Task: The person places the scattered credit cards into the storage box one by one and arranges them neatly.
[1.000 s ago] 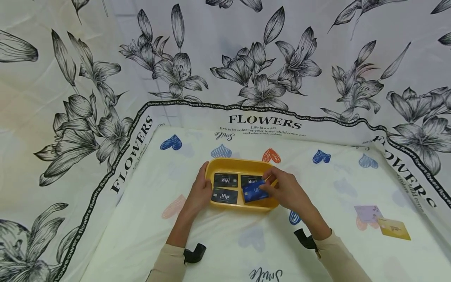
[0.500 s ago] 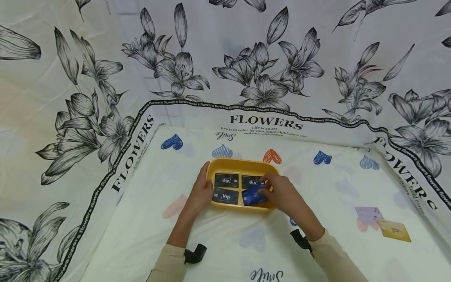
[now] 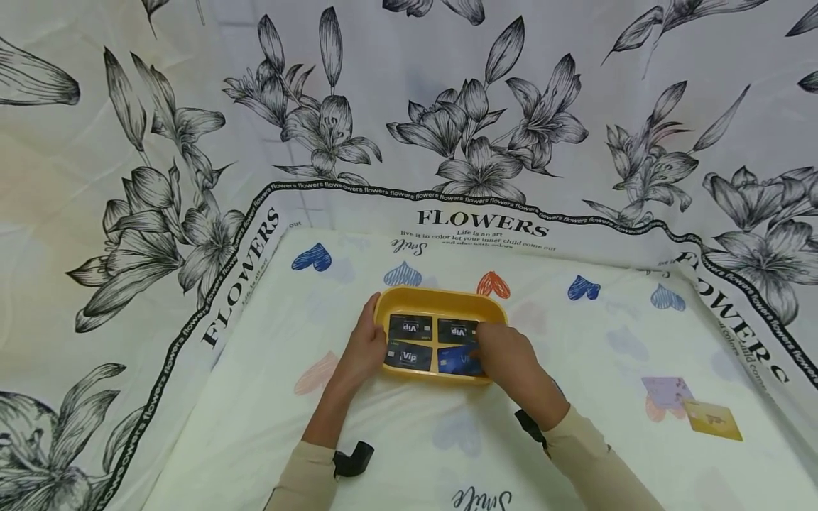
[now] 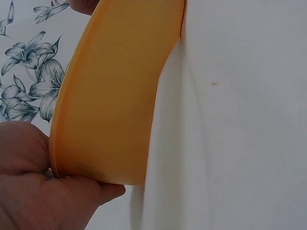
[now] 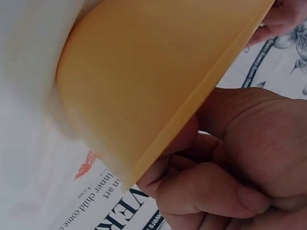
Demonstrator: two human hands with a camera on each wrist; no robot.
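My left hand (image 3: 366, 348) grips the left end of a yellow plastic tray (image 3: 441, 299), thumb at the rim; in the left wrist view the hand (image 4: 43, 177) holds the tray's end wall (image 4: 110, 96). Inside, black "Vip" cards lie flat: one upper left (image 3: 410, 328), one lower left (image 3: 409, 356), one upper right (image 3: 455, 331). A blue card (image 3: 455, 360) lies at lower right. My right hand (image 3: 513, 358) reaches over the right rim and holds the blue card's right end, which it covers. In the right wrist view its fingers (image 5: 201, 191) are curled, their tips hidden behind the tray wall.
To the right, a lilac card (image 3: 666, 392) and a gold card (image 3: 713, 420) lie on the white heart-print cloth (image 3: 588, 333), slightly overlapping. Behind hangs flower-print fabric (image 3: 441, 85). Black wrist mounts (image 3: 353, 460) sit on both forearms.
My right hand has moved down and slightly left with the blue card. The card went from tilted over the upper right black card to flat at lower right. My left hand keeps its grip.
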